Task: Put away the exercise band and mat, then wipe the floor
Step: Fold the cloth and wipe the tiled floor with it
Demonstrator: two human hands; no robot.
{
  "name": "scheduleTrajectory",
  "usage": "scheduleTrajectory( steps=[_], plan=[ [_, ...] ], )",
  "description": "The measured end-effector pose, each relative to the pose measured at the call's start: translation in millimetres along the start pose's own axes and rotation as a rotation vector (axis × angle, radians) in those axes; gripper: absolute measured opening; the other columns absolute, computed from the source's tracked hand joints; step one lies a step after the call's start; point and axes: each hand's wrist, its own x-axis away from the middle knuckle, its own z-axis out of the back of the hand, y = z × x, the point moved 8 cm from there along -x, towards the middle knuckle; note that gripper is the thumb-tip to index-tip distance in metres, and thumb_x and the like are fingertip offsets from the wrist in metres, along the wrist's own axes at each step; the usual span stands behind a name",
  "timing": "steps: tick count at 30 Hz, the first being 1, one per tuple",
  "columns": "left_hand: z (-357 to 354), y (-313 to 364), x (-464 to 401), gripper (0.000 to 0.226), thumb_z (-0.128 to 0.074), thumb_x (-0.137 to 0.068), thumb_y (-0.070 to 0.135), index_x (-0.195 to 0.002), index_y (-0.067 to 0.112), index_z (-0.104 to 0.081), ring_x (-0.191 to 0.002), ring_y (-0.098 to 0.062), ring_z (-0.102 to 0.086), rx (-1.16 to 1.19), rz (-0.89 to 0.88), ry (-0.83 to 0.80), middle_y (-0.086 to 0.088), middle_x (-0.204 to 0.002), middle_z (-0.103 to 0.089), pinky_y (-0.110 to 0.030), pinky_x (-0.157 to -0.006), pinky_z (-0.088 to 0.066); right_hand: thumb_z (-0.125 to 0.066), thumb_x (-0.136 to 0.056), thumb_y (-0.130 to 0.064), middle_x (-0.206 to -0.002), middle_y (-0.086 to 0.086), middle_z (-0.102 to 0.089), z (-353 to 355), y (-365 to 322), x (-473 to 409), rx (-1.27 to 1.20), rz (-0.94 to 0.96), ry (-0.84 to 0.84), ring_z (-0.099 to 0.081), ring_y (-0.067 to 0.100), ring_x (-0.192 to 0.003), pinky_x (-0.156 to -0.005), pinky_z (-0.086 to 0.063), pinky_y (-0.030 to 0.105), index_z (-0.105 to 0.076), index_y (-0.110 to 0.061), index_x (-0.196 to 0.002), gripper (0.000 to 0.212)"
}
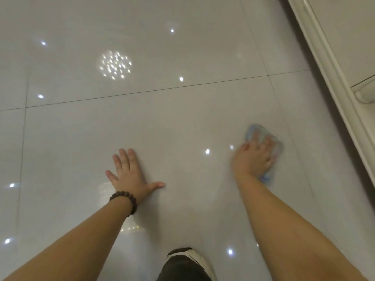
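A glossy pale tiled floor (162, 122) fills the view. My left hand (129, 173) lies flat on a tile with its fingers spread; a dark bead bracelet is on that wrist. My right hand (253, 159) presses a blue and white cloth (274, 151) onto the floor at the right, fingers laid over it; hand and cloth are blurred by motion. No exercise band or mat is in view.
A cream cabinet base with moulding (332, 67) runs along the right edge, close to the cloth. A dark and white shoe (186, 264) shows at the bottom centre. Ceiling lights reflect in the tiles (115, 64).
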Motion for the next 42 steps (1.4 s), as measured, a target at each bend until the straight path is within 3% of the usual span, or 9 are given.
scheduleTrajectory(
  steps=[4,7,10,15,21,23,29,35,42],
  plan=[
    [-18,-5,31,0.142,-0.055,-0.057,0.086,-0.146,0.013,0.027,-0.142,-0.026,0.028,0.035,0.007,0.017,-0.009,-0.154,0.032,-0.057,-0.114,0.007,-0.047,-0.085,-0.032,-0.144,0.008,-0.045,-40,-131,131,0.026,0.914,-0.181,-0.035,0.022,-0.138,-0.113,-0.019,0.045,-0.049,-0.031,-0.136,0.051],
    [-31,-26,54,0.139,-0.039,-0.054,0.094,-0.139,0.014,0.037,-0.141,-0.027,0.030,0.026,0.094,0.014,-0.011,-0.152,0.034,-0.061,-0.113,0.006,-0.048,-0.088,-0.032,-0.143,0.004,-0.047,-34,-114,123,0.000,1.202,-0.268,-0.039,0.020,-0.135,-0.112,-0.023,0.044,-0.049,-0.034,-0.135,0.048],
    [-32,-47,69,0.131,-0.028,-0.056,0.097,-0.130,0.016,0.044,-0.141,-0.029,0.031,0.001,0.150,0.046,-0.012,-0.151,0.036,-0.064,-0.112,0.004,-0.041,-0.088,-0.031,-0.141,0.010,-0.048,-15,-18,41,0.081,0.779,-0.078,-0.044,0.029,-0.131,-0.106,-0.033,0.048,-0.046,-0.028,-0.136,0.049],
    [-45,-64,83,0.135,-0.028,-0.055,0.097,-0.138,0.014,0.038,-0.140,-0.030,0.032,0.012,0.161,-0.035,-0.012,-0.150,0.039,-0.064,-0.112,0.003,-0.031,-0.096,-0.037,-0.157,0.009,-0.017,20,64,35,0.053,-0.107,-0.119,-0.011,0.025,-0.145,-0.114,-0.008,0.048,-0.026,-0.031,-0.148,0.052],
    [-76,-9,138,0.129,-0.034,-0.064,0.093,-0.136,0.016,0.042,-0.140,-0.031,0.032,0.038,0.035,-0.129,-0.013,-0.149,0.040,-0.065,-0.111,0.003,-0.039,-0.095,-0.044,-0.159,0.003,-0.008,-10,-25,170,0.177,0.746,-0.506,-0.002,0.019,-0.147,-0.116,-0.007,0.046,-0.019,-0.037,-0.148,0.058],
    [-90,4,152,0.125,-0.033,-0.066,0.091,-0.130,0.018,0.047,-0.139,-0.032,0.032,0.021,0.020,-0.180,-0.013,-0.148,0.041,-0.066,-0.111,0.001,-0.040,-0.096,-0.044,-0.160,-0.002,-0.002,3,-7,165,0.171,0.709,-0.600,0.004,0.015,-0.146,-0.117,-0.002,0.043,-0.016,-0.037,-0.149,0.058],
    [-118,18,156,0.150,-0.053,-0.049,0.092,-0.127,0.018,0.051,-0.130,-0.037,0.044,-0.014,0.058,-0.294,-0.014,-0.138,0.053,-0.072,-0.106,0.005,-0.010,-0.085,-0.062,-0.159,-0.001,-0.006,12,-26,162,0.168,0.794,-0.398,0.001,0.023,-0.147,-0.116,0.003,0.047,-0.015,-0.034,-0.149,0.070],
    [-128,17,152,0.153,-0.055,-0.047,0.092,-0.131,0.017,0.049,-0.129,-0.037,0.045,-0.050,0.060,-0.233,-0.014,-0.137,0.054,-0.072,-0.103,0.008,-0.038,-0.085,-0.039,-0.151,0.003,-0.035,-17,-5,154,0.171,0.940,-0.276,-0.032,0.028,-0.139,-0.112,-0.019,0.055,-0.032,-0.039,-0.143,0.058],
    [-130,18,151,0.153,-0.052,-0.046,0.094,-0.131,0.017,0.048,-0.131,-0.039,0.042,-0.072,0.071,-0.215,-0.015,-0.138,0.053,-0.072,-0.106,0.005,-0.040,-0.094,-0.038,-0.156,0.011,-0.018,41,157,35,0.026,-0.089,-0.103,-0.011,0.028,-0.145,-0.113,-0.014,0.055,-0.032,-0.037,-0.145,0.052]
  ],
)
